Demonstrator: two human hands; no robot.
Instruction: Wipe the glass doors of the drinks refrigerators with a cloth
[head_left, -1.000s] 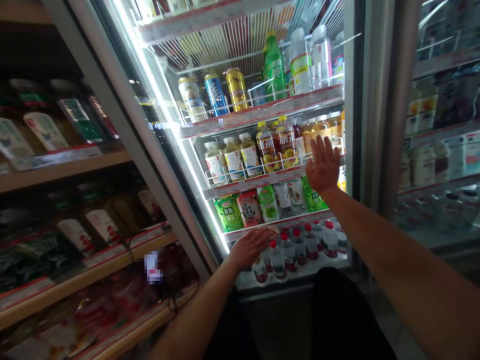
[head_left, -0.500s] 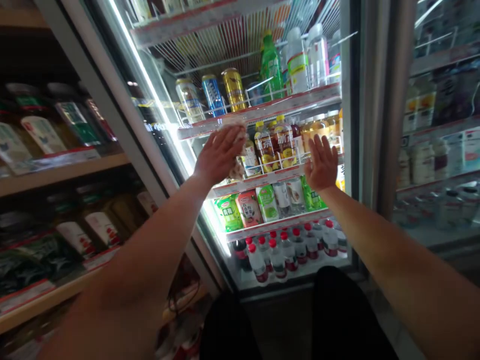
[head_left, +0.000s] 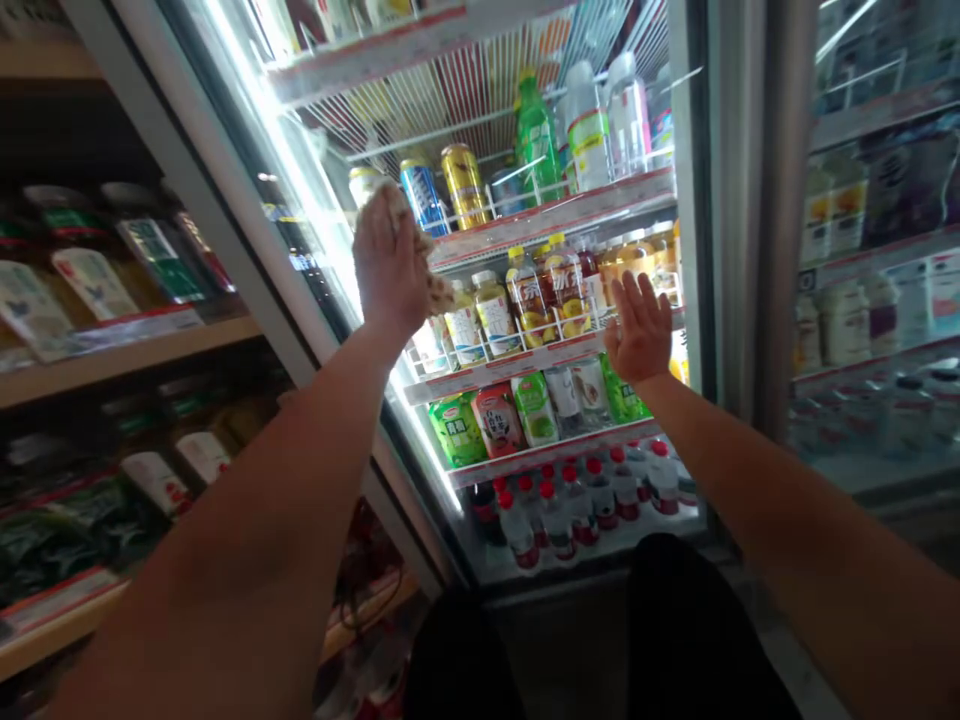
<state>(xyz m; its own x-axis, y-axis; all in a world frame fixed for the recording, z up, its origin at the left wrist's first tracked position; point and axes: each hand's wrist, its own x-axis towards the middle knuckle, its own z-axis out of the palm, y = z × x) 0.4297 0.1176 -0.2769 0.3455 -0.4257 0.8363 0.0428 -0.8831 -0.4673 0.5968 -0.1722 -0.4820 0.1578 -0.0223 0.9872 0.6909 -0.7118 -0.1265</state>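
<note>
While left hand (head_left: 390, 265) presses cloth (head_left: 437, 292) flat on cooler door (head_left: 525, 300), grip clamped on it | right hand (head_left: 639, 330) flat on glass, fingers apart.

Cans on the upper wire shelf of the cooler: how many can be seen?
3: a pale can partly behind the left hand and its cloth, a blue can, a gold can. More may be hidden.

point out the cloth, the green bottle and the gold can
cloth (head_left: 437, 293), head view, on the bit showing beside the left hand
green bottle (head_left: 534, 140), head view, on its body
gold can (head_left: 463, 185), head view, on its side
</note>
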